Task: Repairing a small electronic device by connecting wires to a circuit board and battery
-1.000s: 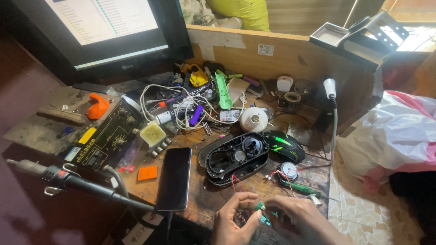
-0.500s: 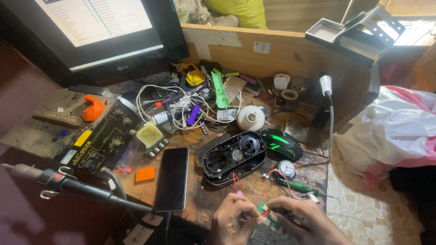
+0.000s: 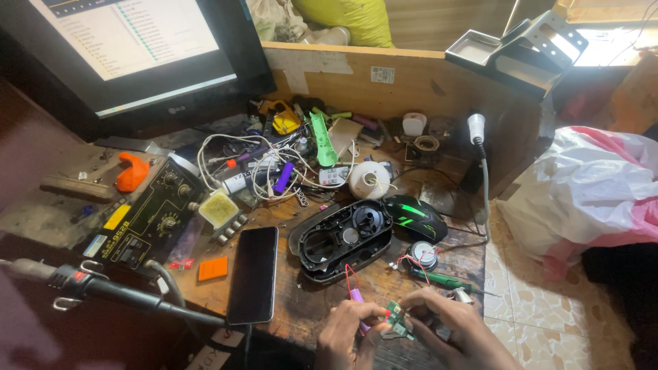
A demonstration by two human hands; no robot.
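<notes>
Our left fingers (image 3: 353, 316) are pinched narrow around a slim purple tool (image 3: 356, 296) with a red wire loop rising from it, and our right fingers (image 3: 426, 310) are closed on the edge of a small green circuit board (image 3: 394, 321), held in the air between the two hands just above the front edge of the wooden bench (image 3: 308, 308). The board is tiny and gripped only by fingertips, so we judge a slip could drop it off the bench edge, or the tool tip could skid across it. Going left to right across the clutter: a black phone (image 3: 253, 274) lies face up, then an opened black speaker shell (image 3: 343, 240) sits like a tray, its round hollows empty apart from a small silver disc. Beside it rests a black mouse (image 3: 415, 216) with green stripes, then a loose round speaker (image 3: 423, 255) on red wires.
</notes>
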